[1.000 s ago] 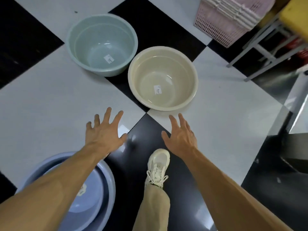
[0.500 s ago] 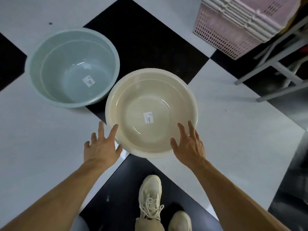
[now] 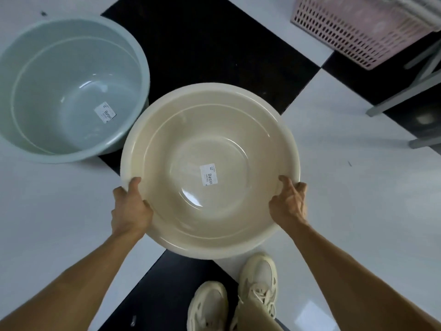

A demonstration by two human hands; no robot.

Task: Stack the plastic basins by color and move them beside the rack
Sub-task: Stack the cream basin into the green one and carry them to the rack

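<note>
A cream basin [image 3: 210,130] with a white label inside fills the middle of the view. My left hand [image 3: 130,209] grips its near left rim, thumb over the edge. On the near right rim my right hand [image 3: 290,203] grips the same way. The basin looks tilted toward me; whether it is off the floor I cannot tell. A pale green basin [image 3: 71,68] with its own label stands on the floor at the upper left, its rim close to the cream one.
The floor has large black and white tiles. A stack of pink perforated baskets [image 3: 358,27] stands at the upper right. Grey metal rack legs [image 3: 410,91] run along the right edge. My two cream shoes [image 3: 257,280] are just below the basin.
Both hands were open and reaching toward the cream basin; now they have closed on its near rim. The view has moved in closer, and the blue basins at lower left are out of sight.
</note>
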